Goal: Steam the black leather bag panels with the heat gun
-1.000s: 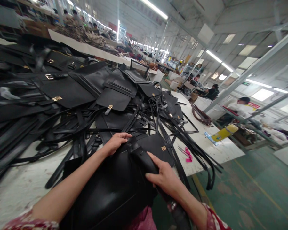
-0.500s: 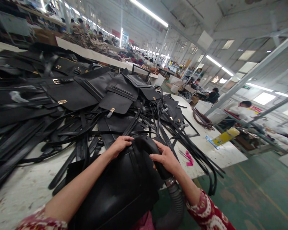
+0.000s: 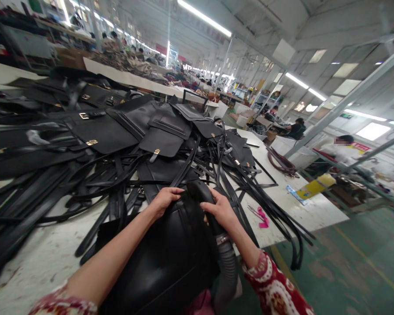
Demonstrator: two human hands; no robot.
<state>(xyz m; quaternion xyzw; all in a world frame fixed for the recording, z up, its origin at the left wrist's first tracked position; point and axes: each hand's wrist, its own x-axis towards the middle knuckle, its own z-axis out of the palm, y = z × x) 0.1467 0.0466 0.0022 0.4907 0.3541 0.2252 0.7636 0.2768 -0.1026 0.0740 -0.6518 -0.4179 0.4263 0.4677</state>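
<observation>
A black leather bag [image 3: 160, 258] lies close in front of me at the table's near edge, its smooth side facing up. My left hand [image 3: 167, 200] is closed on the bag's far edge, thumb and fingers pinching the leather. In my right hand [image 3: 221, 212] is a curved black hose nozzle [image 3: 199, 191], with the fingers wrapped round it. Its tip bends over the bag's upper part, beside my left fingertips; whether it touches the leather I cannot tell. From the nozzle's clamp a grey corrugated hose [image 3: 228, 262] runs down past the bag's right side.
Black bags [image 3: 164, 140] with gold clasps and long straps [image 3: 276, 214] pile across the white table [image 3: 321, 214]. To the right lie pink-handled scissors [image 3: 259, 215], coiled brown straps [image 3: 280, 162] and a yellow roll [image 3: 315, 187]. Several people sit at work farther off.
My right hand and the nozzle have shifted slightly left, and the nozzle points more upright. My left hand keeps its grip on the bag. The camera view has turned slightly left.
</observation>
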